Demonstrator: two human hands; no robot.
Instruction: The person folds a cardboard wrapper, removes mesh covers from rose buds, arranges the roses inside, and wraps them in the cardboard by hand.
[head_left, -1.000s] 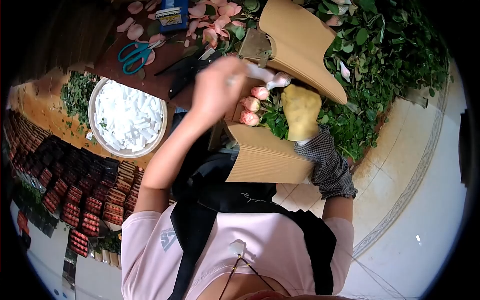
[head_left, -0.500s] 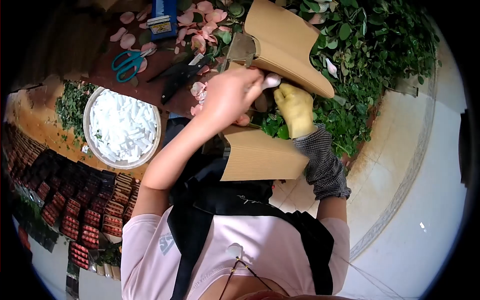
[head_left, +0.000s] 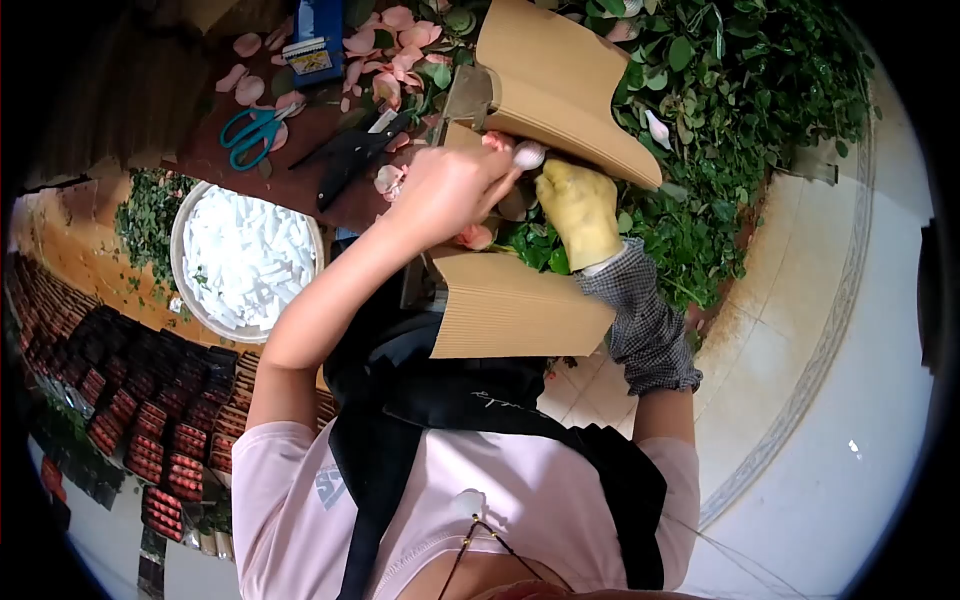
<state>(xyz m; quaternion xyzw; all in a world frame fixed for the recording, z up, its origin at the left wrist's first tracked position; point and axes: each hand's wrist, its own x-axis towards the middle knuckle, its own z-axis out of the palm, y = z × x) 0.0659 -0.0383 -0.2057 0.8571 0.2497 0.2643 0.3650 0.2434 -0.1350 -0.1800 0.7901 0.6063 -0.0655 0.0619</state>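
My bare left hand (head_left: 447, 193) is closed, its fingertips pinched at a pale, white-and-pink rosebud (head_left: 529, 155). Beside the bud, my right hand (head_left: 582, 208), in a yellow glove, is curled shut; what lies inside its fingers is hidden. Green rose leaves (head_left: 540, 250) stick out below the glove. Both hands work between two pieces of corrugated cardboard, an upper one (head_left: 560, 75) and a lower one (head_left: 520, 310). Several pink rose heads (head_left: 474, 237) show partly under and beside my left hand.
A round basin (head_left: 178, 248) full of white foam sleeves (head_left: 245, 255) stands at left. Teal scissors (head_left: 252, 136), a black-handled tool (head_left: 350, 165), a blue box (head_left: 318, 40) and loose pink petals (head_left: 385, 50) lie on the table. Leafy stems (head_left: 740, 90) pile up at right. Packed rose bunches (head_left: 145, 455) stand lower left.
My left hand has drawn slightly left and down, uncovering a pink rose behind the bud. The bud and my gloved right hand have shifted slightly left in view.
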